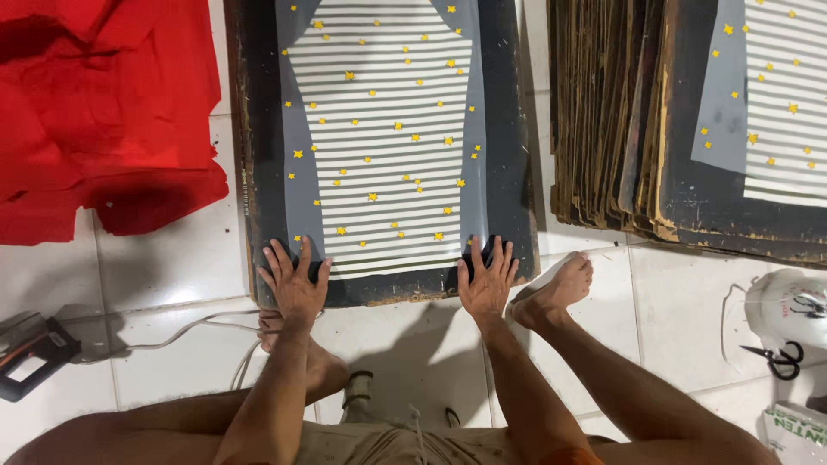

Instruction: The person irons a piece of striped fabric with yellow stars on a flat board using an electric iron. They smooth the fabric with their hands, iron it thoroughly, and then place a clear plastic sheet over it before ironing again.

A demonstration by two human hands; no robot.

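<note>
Both hands pressed flat on near edge of dark board (508,155) lying on white tiled floor (172,258): left hand (295,280) at left corner, right hand (488,277) at right corner, fingers spread apart, clamped on nothing. Board carries grey-and-white striped fabric (388,129) with yellow stars. Red cloth (103,112) lies left, stack of boards (603,120) right, scissors (780,357) near right.

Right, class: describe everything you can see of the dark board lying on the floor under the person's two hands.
The dark board is a flat, worn, blackened panel with chipped, brownish edges, lying on white floor tiles. A grey sheet printed with white stripes and small yellow stars covers its middle. The left hand and right hand press flat, fingers spread, on its near edge. A red cloth lies to one side, a stack of similar boards to the other.
</note>
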